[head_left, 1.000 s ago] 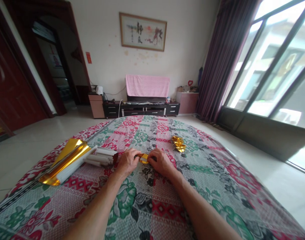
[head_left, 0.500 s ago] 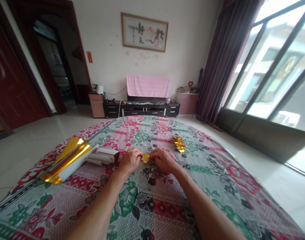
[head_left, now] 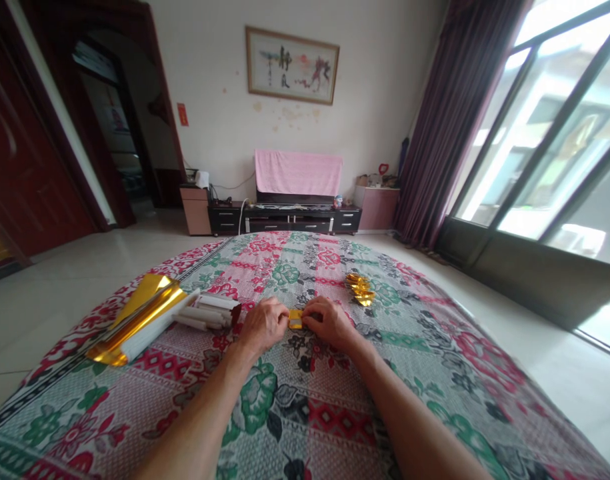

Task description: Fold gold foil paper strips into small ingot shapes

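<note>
A small folded piece of gold foil paper [head_left: 295, 320], with a pale strip showing on it, lies between my hands over the middle of the table. My left hand [head_left: 265, 325] pinches its left edge. On the right edge my right hand [head_left: 329, 321] has its fingers closed. Beyond my right hand, a few folded gold foil pieces [head_left: 362, 289] sit in a small cluster on the floral tablecloth [head_left: 289, 275]. Left of my left hand lie several white rolled sticks [head_left: 207, 312]. Beside them rests a bundle of gold foil sheets [head_left: 145, 317], partly rolled, with a white side showing.
The patterned cloth covers the whole round table. Past its far edge stands a low black TV cabinet [head_left: 269, 221] with a pink cloth [head_left: 299, 172] draped above it. A purple curtain [head_left: 437, 133] and large windows are on the right, a red door [head_left: 32, 147] on the left.
The gold foil piece has turned from a slant to nearly level, held by both hands. The view has shifted slightly; the other things on the table stay put.
</note>
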{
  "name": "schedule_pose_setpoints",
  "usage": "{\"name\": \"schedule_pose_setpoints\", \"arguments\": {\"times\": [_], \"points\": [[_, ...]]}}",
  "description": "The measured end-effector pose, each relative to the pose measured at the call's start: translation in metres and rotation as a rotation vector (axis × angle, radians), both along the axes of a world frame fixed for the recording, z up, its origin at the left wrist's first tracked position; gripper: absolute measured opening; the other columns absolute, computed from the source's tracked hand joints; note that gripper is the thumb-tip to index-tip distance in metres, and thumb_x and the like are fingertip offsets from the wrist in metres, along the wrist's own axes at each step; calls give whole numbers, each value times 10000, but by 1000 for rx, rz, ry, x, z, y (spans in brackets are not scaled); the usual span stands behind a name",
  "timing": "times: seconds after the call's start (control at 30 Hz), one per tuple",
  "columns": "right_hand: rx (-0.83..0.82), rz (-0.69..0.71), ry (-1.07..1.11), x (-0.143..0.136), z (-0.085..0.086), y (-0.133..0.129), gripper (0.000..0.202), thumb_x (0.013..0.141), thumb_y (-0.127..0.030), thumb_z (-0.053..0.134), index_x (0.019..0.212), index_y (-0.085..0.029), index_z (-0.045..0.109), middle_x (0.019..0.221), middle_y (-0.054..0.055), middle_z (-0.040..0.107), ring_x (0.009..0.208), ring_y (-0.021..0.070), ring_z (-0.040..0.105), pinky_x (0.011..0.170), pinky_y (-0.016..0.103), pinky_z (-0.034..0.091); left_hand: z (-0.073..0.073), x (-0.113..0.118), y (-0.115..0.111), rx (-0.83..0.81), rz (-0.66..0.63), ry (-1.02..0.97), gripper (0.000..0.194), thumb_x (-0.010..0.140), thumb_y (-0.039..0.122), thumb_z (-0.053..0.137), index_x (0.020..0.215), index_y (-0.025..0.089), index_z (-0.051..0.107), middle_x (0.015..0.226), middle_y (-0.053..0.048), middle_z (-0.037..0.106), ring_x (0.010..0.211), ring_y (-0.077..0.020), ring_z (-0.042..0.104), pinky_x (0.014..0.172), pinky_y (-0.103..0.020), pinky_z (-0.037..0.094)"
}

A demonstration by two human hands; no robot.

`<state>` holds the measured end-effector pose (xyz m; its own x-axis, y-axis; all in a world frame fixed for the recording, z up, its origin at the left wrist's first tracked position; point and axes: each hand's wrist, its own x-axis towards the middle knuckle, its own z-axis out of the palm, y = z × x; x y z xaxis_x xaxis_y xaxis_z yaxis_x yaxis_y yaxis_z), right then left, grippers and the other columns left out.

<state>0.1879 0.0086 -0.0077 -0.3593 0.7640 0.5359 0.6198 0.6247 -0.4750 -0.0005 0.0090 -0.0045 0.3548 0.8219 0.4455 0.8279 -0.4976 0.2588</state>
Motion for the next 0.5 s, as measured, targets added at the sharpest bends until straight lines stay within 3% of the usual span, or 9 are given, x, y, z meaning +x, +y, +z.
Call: {"name": "schedule_pose_setpoints", "arguments": {"times": [0.27, 0.5], "points": [[12, 43, -40, 0, 6, -3, 124, 757, -102, 552, 765, -174, 652, 806, 32, 624, 802, 142, 553, 750, 253, 415, 4, 1, -4, -6, -44, -32, 121, 755, 184, 530, 770, 208, 647, 744, -17, 615, 726, -152, 551, 651, -252, 400], [7, 57, -132, -3, 7, -6, 244, 729, -33, 484, 770, -184, 671, 846, 34, 614, 813, 139, 552, 760, 248, 413, 1, 2, -2, 10, -162, -6, 185, 775, 132, 484, 735, 182, 658, 740, -39, 574, 748, -153, 536, 682, -257, 409]]}}
